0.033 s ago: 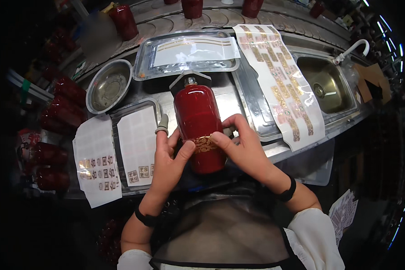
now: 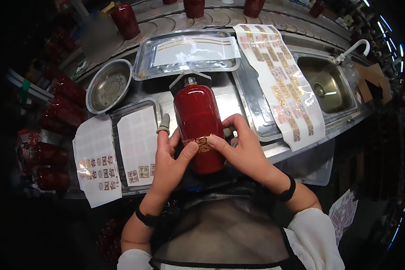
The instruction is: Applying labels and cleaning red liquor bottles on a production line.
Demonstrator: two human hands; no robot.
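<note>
A glossy dark-red glass bottle point(image 2: 197, 108) leans in front of me, its neck away from me against a grey angled rest point(image 2: 183, 80). Around its lower part runs a gold patterned decal point(image 2: 203, 144). My left hand point(image 2: 171, 155) holds the bottle's left side, the thumb on the decal's left part. A grey finger cot covers its index finger, which points up off the glass. On the other side my right hand point(image 2: 243, 144) grips the bottle, with its thumb pressing the decal near the middle. The fingers behind the glass are partly hidden.
Decal sheets lie left point(image 2: 96, 162) and right point(image 2: 281, 85). A metal bowl point(image 2: 109, 86) stands at the left, beside a tray point(image 2: 141, 73) holding another sheet. A sink point(image 2: 326, 85) with a white faucet is at right. Red bottles ride a conveyor point(image 2: 166, 22) behind.
Both thumbs have shifted slightly: the left a little to the right, the right a little left and down along the decal. Bottles on the conveyor have moved slightly right.
</note>
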